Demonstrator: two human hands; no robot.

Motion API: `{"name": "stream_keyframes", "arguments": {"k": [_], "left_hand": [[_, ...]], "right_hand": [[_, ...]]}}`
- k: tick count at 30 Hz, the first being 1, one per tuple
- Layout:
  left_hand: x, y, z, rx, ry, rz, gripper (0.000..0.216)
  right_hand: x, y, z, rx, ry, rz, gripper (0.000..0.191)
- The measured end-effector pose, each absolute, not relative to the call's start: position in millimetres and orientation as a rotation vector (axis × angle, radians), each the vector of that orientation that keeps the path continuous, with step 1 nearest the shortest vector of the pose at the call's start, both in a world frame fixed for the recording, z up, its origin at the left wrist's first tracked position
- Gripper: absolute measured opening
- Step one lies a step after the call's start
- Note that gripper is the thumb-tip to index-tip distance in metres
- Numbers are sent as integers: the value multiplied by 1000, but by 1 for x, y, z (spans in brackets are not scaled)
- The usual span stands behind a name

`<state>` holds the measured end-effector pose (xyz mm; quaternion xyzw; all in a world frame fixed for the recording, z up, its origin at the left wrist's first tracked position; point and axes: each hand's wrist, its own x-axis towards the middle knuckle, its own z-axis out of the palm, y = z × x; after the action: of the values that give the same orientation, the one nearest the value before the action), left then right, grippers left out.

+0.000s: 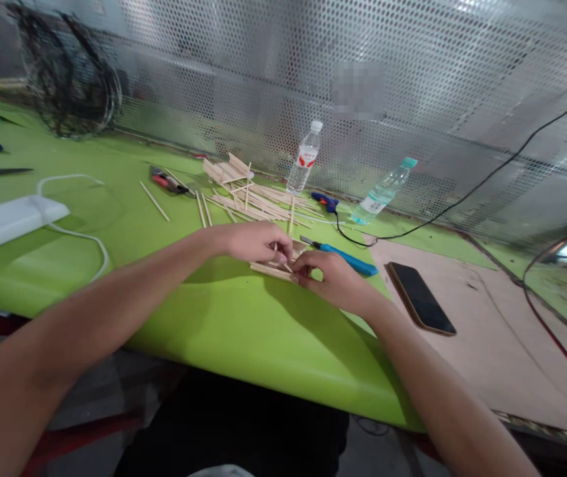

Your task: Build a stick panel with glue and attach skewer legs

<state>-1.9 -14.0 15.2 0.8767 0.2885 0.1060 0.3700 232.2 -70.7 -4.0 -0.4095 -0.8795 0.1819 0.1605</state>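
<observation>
My left hand (259,241) is closed in a pinch over a small frame of thin wooden sticks (272,270) that lies on the green table. A short stick end shows at its fingertips. Facing it, my right hand (333,277) has thumb and forefinger pinched at the frame's near right part, on what looks like a thin stick. The fingers of both hands hide much of the frame. A blue utility knife (348,258) with its blade out lies just beyond my right hand. One stick (292,215) rises behind the frame.
Behind lie a pile of loose sticks (268,202) and a built stick piece (226,170). Around them are pliers (168,180), a blue glue gun (325,201) and two bottles (303,162). A phone (420,298) is at right, a white power strip (10,222) at left. Perforated metal stands behind.
</observation>
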Motion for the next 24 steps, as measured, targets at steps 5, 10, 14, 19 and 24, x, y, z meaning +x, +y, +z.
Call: {"name": "stream_keyframes", "arguments": {"k": [5,10,14,19,24], "left_hand": [[-2,-8,11,2346,810,439,14],[-12,2,1,2346,1103,537,33],[-15,2,-1,2302,1189,560,37],[-10,-7,8,2444,1188,460,47],[-5,-14,16,2534,1196,360,48]], "right_hand": [[231,-71,-1,-1228,-2476,510,10],[230,-72,-2,-1207,-2438,577,14],[227,-73,-6,-1162,-2423,617,11],[222,-74,-9,-1211,-2414,586,9],[221,-76,-9,-1233,-2435,579,13]]}}
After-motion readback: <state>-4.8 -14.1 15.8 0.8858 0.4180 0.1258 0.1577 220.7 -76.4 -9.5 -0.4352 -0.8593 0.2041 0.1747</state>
